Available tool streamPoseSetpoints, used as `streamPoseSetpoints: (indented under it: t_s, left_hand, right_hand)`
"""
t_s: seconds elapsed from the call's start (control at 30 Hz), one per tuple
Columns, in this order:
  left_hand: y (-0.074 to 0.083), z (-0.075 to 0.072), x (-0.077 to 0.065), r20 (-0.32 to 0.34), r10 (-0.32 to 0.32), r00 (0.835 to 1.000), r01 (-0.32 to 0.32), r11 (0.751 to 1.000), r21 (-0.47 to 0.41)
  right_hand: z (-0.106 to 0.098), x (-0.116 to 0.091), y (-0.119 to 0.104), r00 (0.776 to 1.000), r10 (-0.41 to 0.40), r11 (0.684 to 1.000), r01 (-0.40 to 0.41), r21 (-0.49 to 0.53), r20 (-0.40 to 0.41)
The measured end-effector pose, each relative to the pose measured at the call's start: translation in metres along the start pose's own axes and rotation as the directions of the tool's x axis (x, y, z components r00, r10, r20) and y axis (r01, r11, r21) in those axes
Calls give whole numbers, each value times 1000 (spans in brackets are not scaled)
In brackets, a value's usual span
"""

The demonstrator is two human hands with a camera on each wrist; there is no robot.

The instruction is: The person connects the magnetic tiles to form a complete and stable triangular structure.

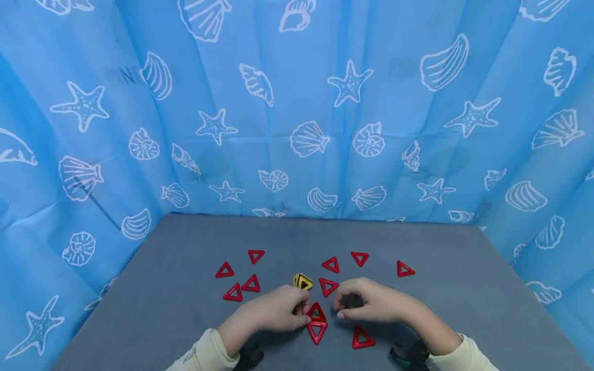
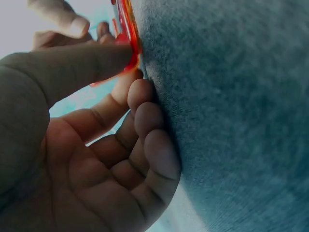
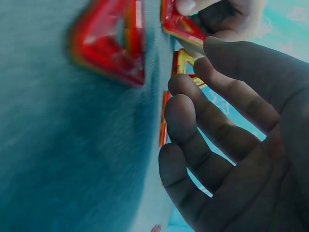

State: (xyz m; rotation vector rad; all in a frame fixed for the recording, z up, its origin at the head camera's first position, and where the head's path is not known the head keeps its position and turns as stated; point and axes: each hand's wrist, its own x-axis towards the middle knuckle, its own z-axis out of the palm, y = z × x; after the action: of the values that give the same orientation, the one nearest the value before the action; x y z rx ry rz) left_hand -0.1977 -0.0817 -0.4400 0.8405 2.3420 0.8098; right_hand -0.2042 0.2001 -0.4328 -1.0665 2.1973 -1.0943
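Note:
My left hand (image 1: 278, 312) pinches, between thumb and index finger, a red triangular magnetic tile (image 1: 321, 313) that stands tilted up. Its lower edge meets a second red triangular tile (image 1: 317, 341), which points toward me. In the left wrist view the thumb presses the red tile (image 2: 133, 57), while the other fingertips rest by the grey surface. My right hand (image 1: 371, 301) hovers just right of the pair, fingers loosely bent with nothing in them; the right wrist view shows the held tile (image 3: 186, 29) past its fingertips.
A small yellow tile shape (image 1: 301, 279) stands behind my left hand. One red triangle (image 1: 323, 286) lies between the hands, another (image 1: 364, 344) below the right hand. Several more lie at left and farther back on the grey table (image 1: 223, 226). A blue shell-print curtain (image 1: 274, 139) surrounds it.

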Motion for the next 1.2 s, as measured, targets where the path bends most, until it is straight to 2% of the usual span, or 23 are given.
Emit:
streamPoseSetpoints:
  t_s: [0.1, 0.27, 0.47, 0.6, 0.97, 1.07, 1.2]
  left_hand:
    - [0, -2, -1, 20, 11, 1000, -12, 1000, 15]
    - [1, -3, -3, 18, 8, 1000, -7, 1000, -5]
    - [0, -1, -2, 22, -7, 1000, 7, 1000, -13]
    - [-1, 0, -1, 20, -5, 1000, 5, 1000, -6]
    - [-4, 2, -1, 20, 8, 1000, -8, 1000, -18]
    - [-3, 1, -2, 24, 10, 1000, -10, 1000, -27]
    - [-2, 0, -3, 24, 16, 1000, -15, 999, -41]
  right_hand:
    - [-2, -8, 2, 1000, 6, 1000, -6, 0, 25]
    - [-5, -20, 4, 994, 16, 998, -23, 64, 110]
    - [-9, -26, 7, 971, 71, 992, -93, 88, 230]
    - [-12, -28, 8, 960, 101, 989, -126, 83, 260]
    - [-11, -27, 2, 962, 199, 978, -206, 18, 187]
    - [-10, -26, 1, 967, 199, 979, -203, 5, 158]
    - [-10, -25, 2, 980, 162, 986, -164, 2, 119]
